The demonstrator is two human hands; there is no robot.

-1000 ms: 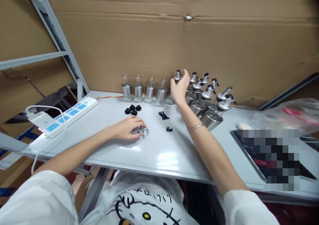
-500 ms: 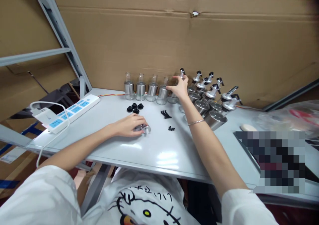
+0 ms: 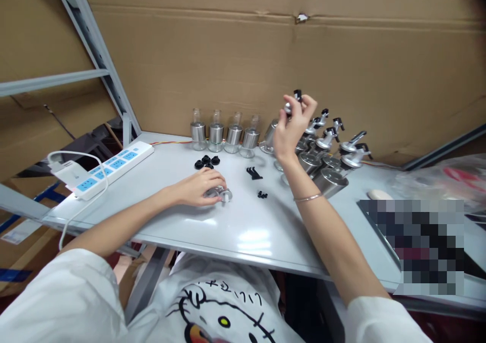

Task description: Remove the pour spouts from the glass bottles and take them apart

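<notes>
Here, the right hand was up over the back of the table, with its fingers closed around the top of the leaning bottle. The black spout tip poked out above the fingers. The silver middle of that bottle showed just left of the hand, and its neck was mostly hidden. I could not tell if its bottom touched the table.

The left hand lay low on the table, with its fingers curled over the shiny round parts. It was holding them near the front, but the fingers hid how many there were.

Four open bottles stood in a row by the big cardboard wall, left of the leaning one. They were clear glass with silver bands. Many bottles with spouts were bunched up on the right, beside and behind the right arm.

The black round caps sat close together just behind the left hand. The thin black levers lay between the two hands, and the tiny black bits were a little nearer the front.

A white power strip with blue sockets was far left. A white oval thing and a clear plastic bag were on the right.
</notes>
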